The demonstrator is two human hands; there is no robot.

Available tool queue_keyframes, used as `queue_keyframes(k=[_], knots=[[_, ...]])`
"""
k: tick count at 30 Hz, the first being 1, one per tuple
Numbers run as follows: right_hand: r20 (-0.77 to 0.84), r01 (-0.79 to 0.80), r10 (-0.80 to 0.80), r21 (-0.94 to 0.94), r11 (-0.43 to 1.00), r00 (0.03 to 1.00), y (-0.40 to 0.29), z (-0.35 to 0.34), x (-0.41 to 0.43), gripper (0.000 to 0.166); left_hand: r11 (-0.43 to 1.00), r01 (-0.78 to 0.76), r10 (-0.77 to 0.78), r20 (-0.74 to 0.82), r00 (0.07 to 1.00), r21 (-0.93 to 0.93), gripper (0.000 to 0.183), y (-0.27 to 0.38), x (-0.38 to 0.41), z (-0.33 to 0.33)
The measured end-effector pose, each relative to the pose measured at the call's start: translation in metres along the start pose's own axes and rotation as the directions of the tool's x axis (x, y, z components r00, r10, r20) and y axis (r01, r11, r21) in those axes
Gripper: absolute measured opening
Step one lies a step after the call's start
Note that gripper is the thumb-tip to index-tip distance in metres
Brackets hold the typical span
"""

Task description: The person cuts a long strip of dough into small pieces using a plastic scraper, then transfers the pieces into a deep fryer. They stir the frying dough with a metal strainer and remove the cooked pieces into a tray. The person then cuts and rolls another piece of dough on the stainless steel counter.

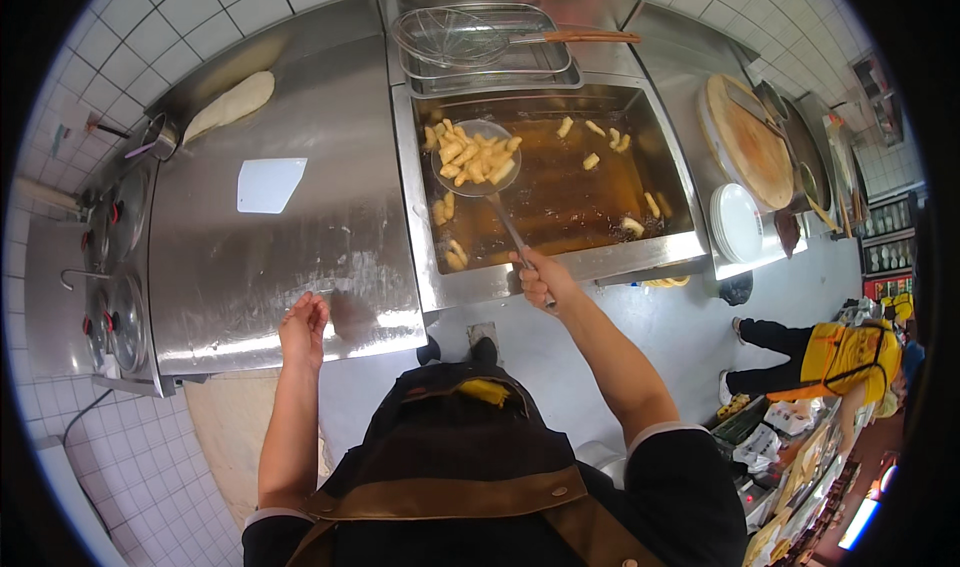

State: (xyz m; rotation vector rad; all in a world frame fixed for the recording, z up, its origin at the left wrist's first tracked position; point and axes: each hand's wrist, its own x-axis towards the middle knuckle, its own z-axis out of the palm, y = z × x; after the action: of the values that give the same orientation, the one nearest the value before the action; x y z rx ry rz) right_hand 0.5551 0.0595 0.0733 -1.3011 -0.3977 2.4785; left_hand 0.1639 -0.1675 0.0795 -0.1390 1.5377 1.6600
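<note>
My right hand (546, 280) is closed round the metal handle of a round skimmer (466, 189) at the front edge of a deep fryer (679, 250). Fried dough pieces (474, 154) are heaped on the skimmer, over the oil's left part. More dough pieces (592, 162) float apart in the brown oil. My left hand (304, 327) is over the front of the steel counter (217, 267), its fingers bent and close together; whether anything is between them I cannot tell. Farther back on that counter lie a white dough scraper (271, 185) and a long piece of dough (232, 106).
Behind the fryer, a wire strainer (450, 38) with a wooden handle rests on a wire basket (559, 68). To the right are a round chopping board (750, 143) with a cleaver and stacked white plates (739, 223). Lidded pots (129, 319) stand far left. A person in yellow (840, 357) is at right.
</note>
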Motion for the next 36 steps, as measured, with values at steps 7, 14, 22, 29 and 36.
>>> queue_keyframes(k=[7, 14, 22, 29, 36], knots=[[-0.143, 0.155, -0.171, -0.116, 0.981, 0.975, 0.026, -0.022, -0.079, 0.033, 1.0, 0.006, -0.008, 0.1, 0.995, 0.016, 0.037, -0.002, 0.008, 0.001], [-0.194, 0.248, -0.259, -0.079, 0.966, 0.946, 0.047, -0.051, -0.104, 0.035, 0.999, 0.046, -0.045, 0.12, 0.992, -0.002, 0.038, -0.013, 0.017, 0.01], [-0.189, 0.223, -0.227, -0.043, 0.974, 0.955, 0.04, -0.068, -0.096, 0.032, 0.999, 0.044, -0.047, 0.136, 0.99, 0.022, 0.028, -0.012, 0.02, 0.017], [-0.167, 0.132, -0.117, 0.079, 0.988, 0.979, -0.038, -0.021, -0.12, 0.028, 0.999, 0.042, -0.04, 0.058, 0.998, -0.033, 0.024, -0.001, 0.02, 0.017], [-0.195, 0.31, -0.39, -0.341, 0.887, 0.9, -0.166, 0.092, -0.088, 0.025, 0.994, 0.048, -0.041, 0.071, 0.997, -0.1, 0.025, 0.001, 0.029, 0.009]])
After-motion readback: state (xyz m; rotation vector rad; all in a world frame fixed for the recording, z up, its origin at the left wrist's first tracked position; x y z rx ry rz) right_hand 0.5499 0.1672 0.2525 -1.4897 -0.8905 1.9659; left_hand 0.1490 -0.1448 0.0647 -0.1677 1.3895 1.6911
